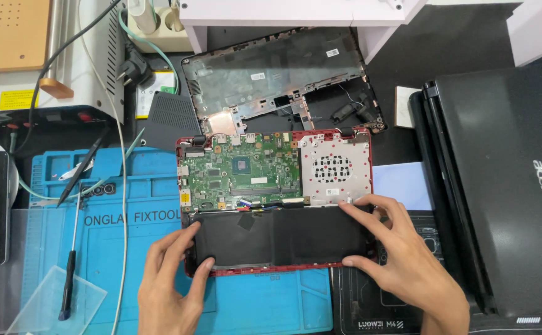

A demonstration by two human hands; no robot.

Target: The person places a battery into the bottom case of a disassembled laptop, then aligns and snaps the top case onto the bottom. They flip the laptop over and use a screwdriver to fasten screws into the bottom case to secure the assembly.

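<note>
We treat the flat black battery (280, 236), seated in the front of the opened red laptop (275, 201) on the blue mat (128, 205), as stiff, light, puncture-prone; best gripped by its ends. Our left hand (171, 279) and right hand (395, 260) bracket it, fingers (361, 214) spread, pinching its corners.

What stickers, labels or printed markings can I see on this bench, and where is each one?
Yellow label: rectangle, far left on the white machine.
White sticker: small, on the removed back cover up top.
White sticker: small, on the silver plate of the open laptop.
Silver logo: on the closed black laptop, right.
Dark lettering: on the blue mat, beside the left hand.
</note>
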